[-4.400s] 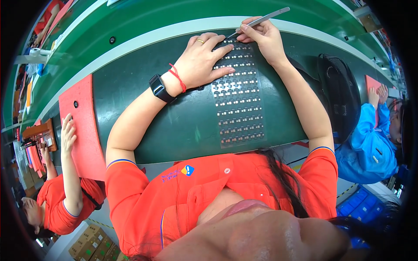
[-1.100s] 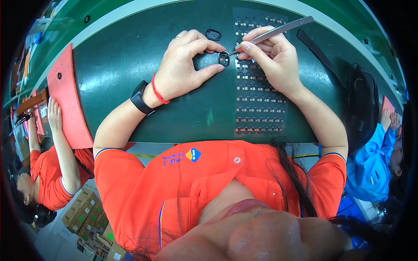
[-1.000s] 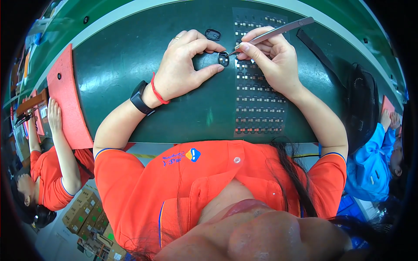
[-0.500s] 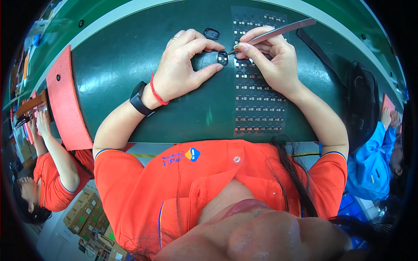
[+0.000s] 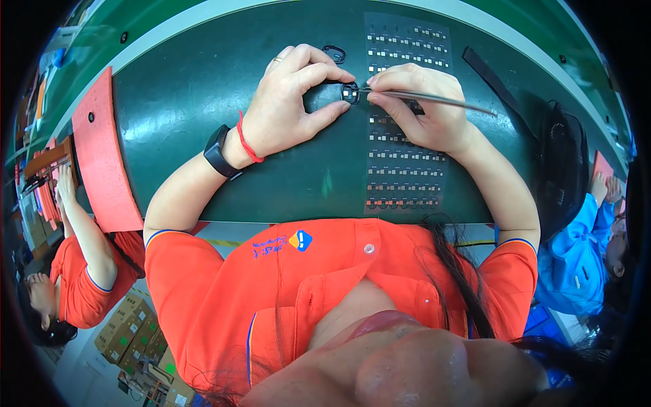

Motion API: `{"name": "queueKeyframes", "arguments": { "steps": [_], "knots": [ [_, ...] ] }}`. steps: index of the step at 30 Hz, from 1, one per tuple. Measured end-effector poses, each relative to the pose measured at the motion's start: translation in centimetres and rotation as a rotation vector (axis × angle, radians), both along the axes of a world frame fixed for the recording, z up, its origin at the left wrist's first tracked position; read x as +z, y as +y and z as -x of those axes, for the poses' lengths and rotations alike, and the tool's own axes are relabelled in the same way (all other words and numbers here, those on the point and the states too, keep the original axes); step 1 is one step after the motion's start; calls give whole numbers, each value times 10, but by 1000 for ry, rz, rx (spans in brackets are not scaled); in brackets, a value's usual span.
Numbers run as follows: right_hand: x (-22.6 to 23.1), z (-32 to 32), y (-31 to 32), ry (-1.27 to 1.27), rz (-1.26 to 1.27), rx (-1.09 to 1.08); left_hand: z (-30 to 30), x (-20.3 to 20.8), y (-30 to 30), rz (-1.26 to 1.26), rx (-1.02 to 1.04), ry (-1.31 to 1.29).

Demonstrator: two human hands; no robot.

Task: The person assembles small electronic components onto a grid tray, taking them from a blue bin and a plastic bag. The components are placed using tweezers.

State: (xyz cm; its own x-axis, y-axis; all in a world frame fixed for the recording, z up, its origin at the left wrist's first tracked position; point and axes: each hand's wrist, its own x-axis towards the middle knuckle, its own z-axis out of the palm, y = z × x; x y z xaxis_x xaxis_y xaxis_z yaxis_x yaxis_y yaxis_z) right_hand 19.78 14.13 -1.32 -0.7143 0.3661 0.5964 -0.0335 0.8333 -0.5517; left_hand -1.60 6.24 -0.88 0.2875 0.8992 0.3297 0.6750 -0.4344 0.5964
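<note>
Between the thumb and forefinger of my left hand (image 5: 288,98) is a small black oval casing (image 5: 350,93) with pale squares inside it. My right hand (image 5: 424,102) pinches a pair of metal tweezers (image 5: 447,100), their tips at the casing's right side. Whether the tips hold anything is too small to tell. Beneath the right hand lies a clear sheet (image 5: 407,163) with rows of small squares, mostly pale, with orange ones in its nearest row. A second black oval part (image 5: 334,54) rests just beyond my left fingers.
A pink foam mat (image 5: 108,152) covers the left end of the green table (image 5: 271,197). On the right are a black strap (image 5: 498,85) and a black mesh pouch (image 5: 564,159). Co-workers sit at both sides; cardboard boxes (image 5: 129,329) stand at lower left.
The tweezers have swung from pointing up and right to lying nearly level, and my right hand has turned and come down slightly. My left hand keeps the casing, now seen more face-on.
</note>
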Motion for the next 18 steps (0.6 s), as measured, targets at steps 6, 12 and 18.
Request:
{"name": "queueKeyframes", "arguments": {
  "steps": [6, 12, 18],
  "knots": [
    [1, 0, 2, -2, 40, -4, 1, -3, 0, 2, 6, -38],
    [3, -1, -3, 19, 89, -35, 2, -3, 1, 8, -5, -45],
    [5, 2, -5, 6, 183, -115, 3, -3, 0, 2, -7, -49]
  ]
}}
